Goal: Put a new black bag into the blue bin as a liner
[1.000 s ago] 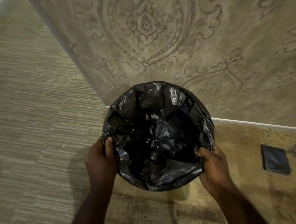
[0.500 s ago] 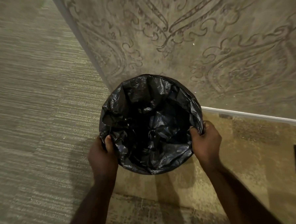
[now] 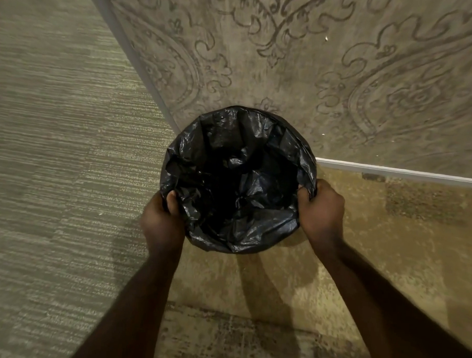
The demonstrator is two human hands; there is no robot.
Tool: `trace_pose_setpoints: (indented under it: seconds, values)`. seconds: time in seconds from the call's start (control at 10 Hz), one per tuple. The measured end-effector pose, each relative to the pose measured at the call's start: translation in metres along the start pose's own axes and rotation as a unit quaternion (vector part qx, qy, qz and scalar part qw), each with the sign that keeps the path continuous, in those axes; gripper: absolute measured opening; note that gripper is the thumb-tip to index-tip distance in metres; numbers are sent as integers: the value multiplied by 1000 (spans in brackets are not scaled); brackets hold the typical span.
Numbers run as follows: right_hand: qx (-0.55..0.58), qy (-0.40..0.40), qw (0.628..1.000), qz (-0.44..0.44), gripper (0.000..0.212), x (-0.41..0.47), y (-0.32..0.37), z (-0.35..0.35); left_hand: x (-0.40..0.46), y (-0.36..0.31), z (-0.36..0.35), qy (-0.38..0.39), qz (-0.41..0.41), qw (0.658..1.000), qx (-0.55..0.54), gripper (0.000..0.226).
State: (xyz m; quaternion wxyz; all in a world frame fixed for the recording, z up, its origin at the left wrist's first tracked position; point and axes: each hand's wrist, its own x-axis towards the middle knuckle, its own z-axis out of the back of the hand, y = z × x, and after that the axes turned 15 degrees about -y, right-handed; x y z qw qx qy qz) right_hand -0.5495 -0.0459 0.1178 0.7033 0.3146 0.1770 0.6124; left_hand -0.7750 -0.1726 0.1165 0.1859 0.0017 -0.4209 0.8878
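A crinkled black bag (image 3: 237, 179) lines a round bin seen from straight above, its mouth folded out over the rim all the way round, so none of the blue bin shows. My left hand (image 3: 163, 221) grips the bag's edge at the near-left rim, thumb inside. At the right rim, my right hand (image 3: 320, 210) pinches a bunch of the bag's edge. The inside of the bag is dark and rumpled.
The bin stands on a tan, stained floor against the corner of a patterned wall (image 3: 344, 75) with a white baseboard (image 3: 393, 172). Striped grey-green carpet (image 3: 53, 142) covers the floor to the left.
The view has shifted, so the bin looks smaller and farther. A dark flat object on the floor at the right has left the view. My right hand slid up the right rim.
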Motion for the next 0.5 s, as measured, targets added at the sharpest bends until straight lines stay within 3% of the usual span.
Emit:
trace_pose_setpoints:
  seconds: [0.2,0.3,0.4,0.5]
  values:
    - [-40,14,998,-44,26,-3,10,-2,17,0,-7,18,-34,999,10,30]
    - [-64,62,995,-42,36,-3,9,6,20,-3,-1,53,-50,997,5,37]
    - [-66,107,991,-35,59,-6,12,28,14,-14,13,62,-1,997,54,55]
    - [-94,80,992,20,63,-10,14,59,-8,-43,35,3,-68,995,73,56]
